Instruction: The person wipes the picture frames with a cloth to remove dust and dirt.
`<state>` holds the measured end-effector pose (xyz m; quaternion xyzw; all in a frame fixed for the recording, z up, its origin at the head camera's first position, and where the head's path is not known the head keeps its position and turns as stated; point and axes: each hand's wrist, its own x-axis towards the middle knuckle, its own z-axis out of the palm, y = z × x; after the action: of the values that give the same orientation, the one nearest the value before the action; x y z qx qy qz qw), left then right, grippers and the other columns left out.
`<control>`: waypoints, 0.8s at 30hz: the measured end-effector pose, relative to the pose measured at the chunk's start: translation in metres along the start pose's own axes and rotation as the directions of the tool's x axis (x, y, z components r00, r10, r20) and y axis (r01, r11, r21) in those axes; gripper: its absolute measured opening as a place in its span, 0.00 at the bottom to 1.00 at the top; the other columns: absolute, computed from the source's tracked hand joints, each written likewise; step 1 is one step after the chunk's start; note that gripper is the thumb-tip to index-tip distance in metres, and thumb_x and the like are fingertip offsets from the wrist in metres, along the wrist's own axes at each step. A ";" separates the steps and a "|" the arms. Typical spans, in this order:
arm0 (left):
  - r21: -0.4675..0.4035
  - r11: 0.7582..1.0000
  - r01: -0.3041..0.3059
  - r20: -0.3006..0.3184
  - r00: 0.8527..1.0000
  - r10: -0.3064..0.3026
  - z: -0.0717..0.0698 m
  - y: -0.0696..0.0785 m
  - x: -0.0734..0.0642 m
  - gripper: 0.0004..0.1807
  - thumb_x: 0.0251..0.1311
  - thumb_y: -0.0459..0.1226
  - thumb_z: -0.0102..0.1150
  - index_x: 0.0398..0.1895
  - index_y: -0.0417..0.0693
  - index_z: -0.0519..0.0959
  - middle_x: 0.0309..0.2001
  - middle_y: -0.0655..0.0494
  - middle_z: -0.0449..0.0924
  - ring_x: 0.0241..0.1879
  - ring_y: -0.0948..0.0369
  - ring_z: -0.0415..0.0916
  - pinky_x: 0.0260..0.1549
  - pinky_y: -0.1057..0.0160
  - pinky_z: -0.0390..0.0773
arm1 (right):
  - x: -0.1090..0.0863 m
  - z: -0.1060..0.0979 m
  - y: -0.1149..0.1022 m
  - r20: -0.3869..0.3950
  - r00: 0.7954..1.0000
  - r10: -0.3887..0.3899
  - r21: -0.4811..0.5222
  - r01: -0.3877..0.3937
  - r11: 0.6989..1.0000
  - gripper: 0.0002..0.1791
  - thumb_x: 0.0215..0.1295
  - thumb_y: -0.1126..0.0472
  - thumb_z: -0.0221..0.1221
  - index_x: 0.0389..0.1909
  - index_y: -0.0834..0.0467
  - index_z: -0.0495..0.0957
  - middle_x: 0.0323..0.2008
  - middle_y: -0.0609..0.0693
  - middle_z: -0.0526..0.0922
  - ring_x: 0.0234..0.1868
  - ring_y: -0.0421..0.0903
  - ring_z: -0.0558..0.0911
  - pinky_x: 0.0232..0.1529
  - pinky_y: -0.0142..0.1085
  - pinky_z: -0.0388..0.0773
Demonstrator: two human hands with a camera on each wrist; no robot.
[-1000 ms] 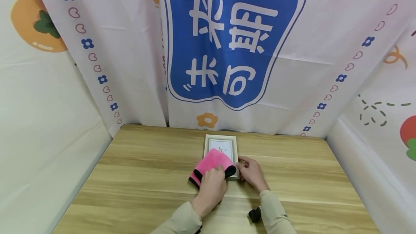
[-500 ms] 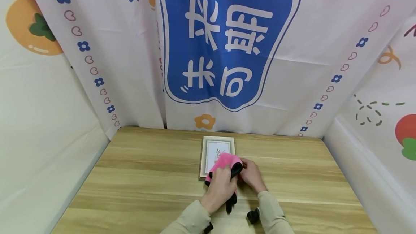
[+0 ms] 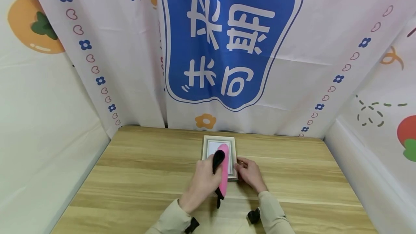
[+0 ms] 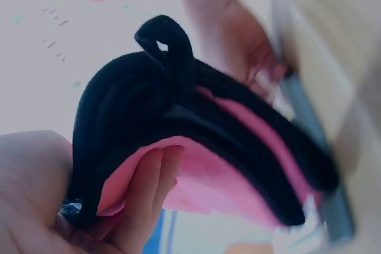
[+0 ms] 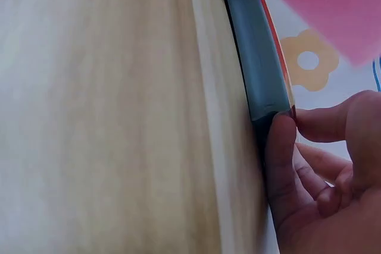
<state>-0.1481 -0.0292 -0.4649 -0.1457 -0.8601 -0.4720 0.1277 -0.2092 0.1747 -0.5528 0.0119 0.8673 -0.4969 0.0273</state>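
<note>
A pale picture frame (image 3: 233, 148) lies face up near the back of the wooden table, a white print inside it. My left hand (image 3: 204, 177) grips a folded pink cloth (image 3: 225, 176) with black trim, which stands edge-on over the frame and covers part of the print. In the left wrist view the fingers tuck into the fold of the cloth (image 4: 196, 171), with a black loop (image 4: 169, 40) on top. My right hand (image 3: 249, 172) pinches the frame's lower right corner. In the right wrist view, thumb and fingertip sit at the end of the frame's grey side (image 5: 256, 57).
The wooden table (image 3: 143, 169) reaches to a hanging cloth backdrop (image 3: 292, 93) with a blue printed panel. White walls with fruit drawings flank it on both sides. A black wrist-camera piece (image 3: 254, 216) sits beside the right sleeve (image 3: 274, 210).
My left hand has moved the cloth from the frame's lower right corner back leftward and up over the print, turning it edge-on. My right hand stays at the frame's right edge.
</note>
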 end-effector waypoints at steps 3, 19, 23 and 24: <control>0.041 0.997 -0.060 -0.072 0.995 0.063 -0.023 -0.004 -0.001 0.09 0.62 0.24 0.62 0.28 0.43 0.76 0.20 0.55 0.76 0.16 0.69 0.71 0.10 0.73 0.70 | -0.001 0.001 -0.002 0.015 0.999 0.036 0.043 -0.037 0.998 0.24 0.73 0.63 0.63 0.67 0.66 0.80 0.21 0.48 0.81 0.18 0.41 0.78 0.25 0.37 0.80; 0.354 0.928 0.114 -0.101 0.991 -0.083 -0.066 -0.041 -0.027 0.08 0.63 0.33 0.69 0.40 0.38 0.80 0.17 0.56 0.74 0.10 0.67 0.67 0.08 0.68 0.68 | -0.002 0.002 -0.002 0.030 0.997 0.072 0.063 -0.073 0.995 0.25 0.75 0.62 0.62 0.69 0.66 0.77 0.24 0.52 0.81 0.18 0.43 0.78 0.24 0.38 0.81; 0.285 0.943 0.175 0.042 0.980 -0.194 -0.043 -0.052 -0.038 0.08 0.61 0.34 0.72 0.32 0.43 0.79 0.19 0.58 0.75 0.12 0.68 0.70 0.12 0.70 0.72 | -0.002 0.002 -0.003 0.030 0.997 0.075 0.059 -0.077 0.995 0.25 0.75 0.62 0.62 0.70 0.65 0.77 0.25 0.53 0.82 0.18 0.44 0.78 0.24 0.38 0.81; 0.311 0.937 0.157 0.054 0.982 -0.183 -0.038 -0.054 -0.040 0.09 0.58 0.34 0.73 0.30 0.45 0.79 0.19 0.59 0.74 0.14 0.68 0.70 0.14 0.69 0.72 | -0.002 0.002 -0.004 0.033 0.997 0.074 0.058 -0.075 0.995 0.25 0.75 0.61 0.62 0.70 0.65 0.77 0.25 0.53 0.82 0.18 0.44 0.78 0.24 0.38 0.82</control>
<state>-0.1282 -0.0944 -0.5009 -0.0684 -0.9364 -0.3365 0.0721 -0.2069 0.1712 -0.5503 0.0375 0.8506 -0.5211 0.0586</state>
